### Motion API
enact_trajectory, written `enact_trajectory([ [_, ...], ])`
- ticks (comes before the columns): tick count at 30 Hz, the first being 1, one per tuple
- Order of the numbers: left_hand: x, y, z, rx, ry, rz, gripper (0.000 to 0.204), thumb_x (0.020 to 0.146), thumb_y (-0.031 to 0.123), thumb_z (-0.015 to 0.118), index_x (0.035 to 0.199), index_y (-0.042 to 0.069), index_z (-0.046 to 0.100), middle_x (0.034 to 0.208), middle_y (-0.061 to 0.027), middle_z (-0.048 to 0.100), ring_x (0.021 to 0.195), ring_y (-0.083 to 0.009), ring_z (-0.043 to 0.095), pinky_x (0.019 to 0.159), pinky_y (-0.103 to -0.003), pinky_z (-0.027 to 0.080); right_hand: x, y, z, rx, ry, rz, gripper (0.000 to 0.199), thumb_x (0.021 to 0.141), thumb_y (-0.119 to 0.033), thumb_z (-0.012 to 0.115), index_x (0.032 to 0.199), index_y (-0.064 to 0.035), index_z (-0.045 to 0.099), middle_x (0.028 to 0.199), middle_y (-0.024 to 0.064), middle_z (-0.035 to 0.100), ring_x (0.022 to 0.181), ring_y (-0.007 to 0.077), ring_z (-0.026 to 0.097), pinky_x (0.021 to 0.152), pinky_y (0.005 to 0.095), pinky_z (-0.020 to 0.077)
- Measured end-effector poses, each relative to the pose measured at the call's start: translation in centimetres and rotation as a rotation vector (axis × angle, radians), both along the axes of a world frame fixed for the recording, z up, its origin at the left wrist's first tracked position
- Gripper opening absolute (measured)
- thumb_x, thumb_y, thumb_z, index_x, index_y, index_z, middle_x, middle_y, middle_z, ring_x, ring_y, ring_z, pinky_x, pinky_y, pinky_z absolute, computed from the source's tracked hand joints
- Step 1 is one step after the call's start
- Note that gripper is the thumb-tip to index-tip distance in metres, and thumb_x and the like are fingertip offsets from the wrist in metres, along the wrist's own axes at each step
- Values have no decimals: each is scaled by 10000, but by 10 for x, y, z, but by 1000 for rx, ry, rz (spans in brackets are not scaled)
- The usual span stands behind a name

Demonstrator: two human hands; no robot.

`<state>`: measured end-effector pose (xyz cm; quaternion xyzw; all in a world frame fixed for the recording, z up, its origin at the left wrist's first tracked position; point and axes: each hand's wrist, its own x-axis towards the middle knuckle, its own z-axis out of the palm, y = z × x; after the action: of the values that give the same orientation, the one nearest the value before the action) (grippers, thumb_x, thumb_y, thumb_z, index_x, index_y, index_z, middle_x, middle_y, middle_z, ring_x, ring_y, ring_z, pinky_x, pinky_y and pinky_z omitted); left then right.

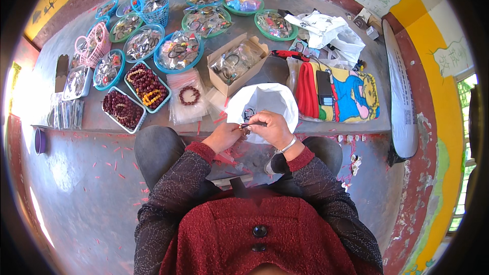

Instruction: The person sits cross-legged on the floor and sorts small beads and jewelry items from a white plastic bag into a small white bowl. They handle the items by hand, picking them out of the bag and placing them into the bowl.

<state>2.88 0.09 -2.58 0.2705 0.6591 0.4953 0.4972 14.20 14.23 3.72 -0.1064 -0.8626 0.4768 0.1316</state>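
In front of my knees, my left hand (224, 138) and my right hand (274, 131) meet at their fingertips. My right fingers pinch a dark slender piece (259, 124), like a cord or thin handle; its exact kind is unclear. A small brownish thing (245, 131) shows between the hands, and my left fingers are closed at it. Both hands are over the near rim of an open white bag (286, 106). Some small dark cord-like items (249, 113) show inside the bag, just beyond my fingers.
Beyond the bag stands a cardboard box (261, 51) of packaged trinkets. Left are trays of dark red bead bracelets (147, 87) and plastic sleeves (181, 114) with one bracelet on top. Several trinket baskets (199, 53) fill the back. A phone (324, 84) lies on colourful cloth at right.
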Motion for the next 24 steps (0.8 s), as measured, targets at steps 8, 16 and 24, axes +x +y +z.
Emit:
enact_trajectory([
  [8, -4, -2, 5, 45, 198, -34, 262, 843, 201, 508, 902, -23, 631, 724, -98, 628, 642, -136, 571, 614, -276, 466, -1, 1, 1, 496, 102, 30, 68, 680, -141, 631, 715, -91, 600, 693, 54, 552, 695, 254, 549, 623, 366, 440],
  [16, 0, 1, -6, 20, 84, 35, 249, 824, 179, 496, 915, -14, 625, 700, -119, 620, 652, -175, 588, 630, -308, 462, 1, 0, -1, 702, 27, 102, 77, 689, -140, 602, 720, -79, 565, 731, 58, 523, 742, 255, 524, 662, 370, 433],
  [24, 2, 2, -7, 47, 277, -28, 270, 825, 181, 463, 967, 15, 622, 803, -183, 628, 731, -295, 607, 689, -357, 472, 2, -1, -3, 727, -9, 79, 64, 685, -131, 581, 682, -72, 557, 696, 71, 523, 722, 261, 528, 658, 374, 430],
])
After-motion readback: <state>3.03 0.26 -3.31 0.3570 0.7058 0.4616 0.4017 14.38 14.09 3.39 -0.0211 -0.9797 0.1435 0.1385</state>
